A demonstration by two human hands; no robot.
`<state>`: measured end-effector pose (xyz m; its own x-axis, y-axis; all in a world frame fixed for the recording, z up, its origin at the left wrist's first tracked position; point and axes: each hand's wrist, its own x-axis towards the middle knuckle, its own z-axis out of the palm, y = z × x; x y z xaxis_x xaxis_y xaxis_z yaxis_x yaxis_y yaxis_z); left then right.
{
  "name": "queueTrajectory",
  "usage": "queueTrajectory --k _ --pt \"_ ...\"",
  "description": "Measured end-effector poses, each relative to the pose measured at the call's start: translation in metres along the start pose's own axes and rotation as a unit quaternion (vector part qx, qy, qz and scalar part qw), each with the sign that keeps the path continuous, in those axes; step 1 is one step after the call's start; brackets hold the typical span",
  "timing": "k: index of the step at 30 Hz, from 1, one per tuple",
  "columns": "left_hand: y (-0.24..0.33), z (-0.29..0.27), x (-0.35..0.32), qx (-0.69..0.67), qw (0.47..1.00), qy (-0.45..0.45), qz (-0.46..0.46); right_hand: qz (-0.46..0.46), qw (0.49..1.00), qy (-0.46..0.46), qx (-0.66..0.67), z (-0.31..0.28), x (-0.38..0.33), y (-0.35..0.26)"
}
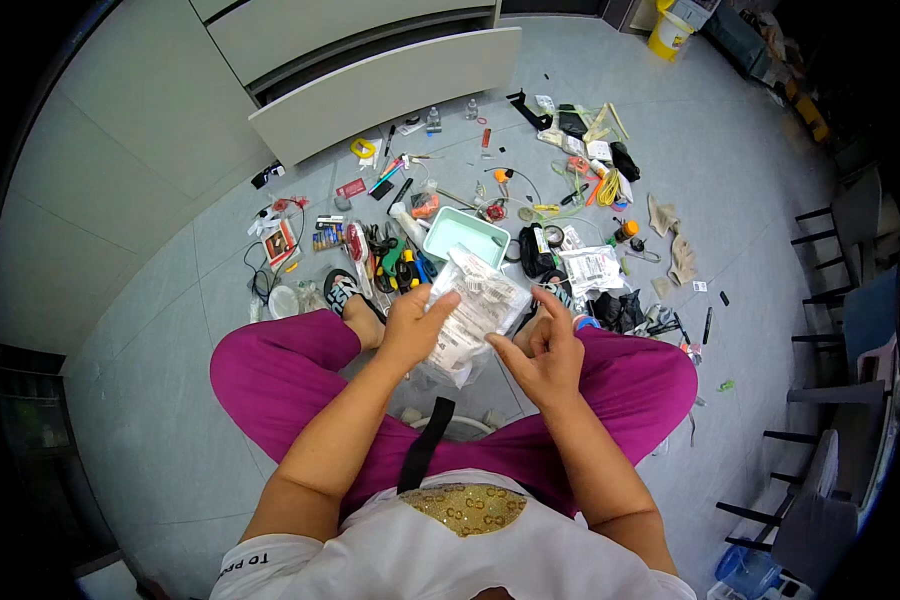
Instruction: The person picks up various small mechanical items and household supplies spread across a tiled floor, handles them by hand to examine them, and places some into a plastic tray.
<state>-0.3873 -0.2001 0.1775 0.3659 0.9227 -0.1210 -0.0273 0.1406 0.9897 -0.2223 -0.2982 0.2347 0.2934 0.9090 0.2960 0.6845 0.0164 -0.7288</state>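
Observation:
My left hand [417, 325] is closed on the left side of a clear plastic bag [475, 310] with white printed paper inside, thumb lying on top. At the bag's right edge is my right hand [547, 350], thumb and index finger stretched apart; the thumb tip reaches the bag's edge, and I cannot tell whether it touches. Just beyond the bag, a pale green plastic tray [440, 240] rests on the floor, partly covered by it. Left of the tray lie pliers with yellow and black handles [405, 270] and a red and white hairbrush [356, 243].
Small items spread in an arc around my feet: batteries [328, 236], a yellow tape ring [363, 148], a yellow cable coil [608, 188], gloves [682, 258], another plastic packet [590, 268]. An open drawer [390, 90] stands at the far side. Chairs [850, 300] line the right.

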Motion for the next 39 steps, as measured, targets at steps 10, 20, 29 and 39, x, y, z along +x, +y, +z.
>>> queueTrajectory --k 10,20,29,39 --pt "0.013 -0.003 0.004 0.2 0.971 0.053 0.119 0.404 0.786 -0.112 0.455 -0.033 0.048 -0.016" --pt "0.014 0.022 -0.006 -0.063 0.977 -0.025 -0.201 0.483 0.679 -0.016 0.553 0.028 0.025 -0.022" --pt "0.001 0.009 0.002 0.159 0.984 0.034 -0.078 0.461 0.74 -0.067 0.485 0.038 0.021 -0.016" --pt "0.005 -0.003 0.011 0.218 0.969 0.094 0.062 0.308 0.918 -0.002 0.249 0.049 0.035 0.022"
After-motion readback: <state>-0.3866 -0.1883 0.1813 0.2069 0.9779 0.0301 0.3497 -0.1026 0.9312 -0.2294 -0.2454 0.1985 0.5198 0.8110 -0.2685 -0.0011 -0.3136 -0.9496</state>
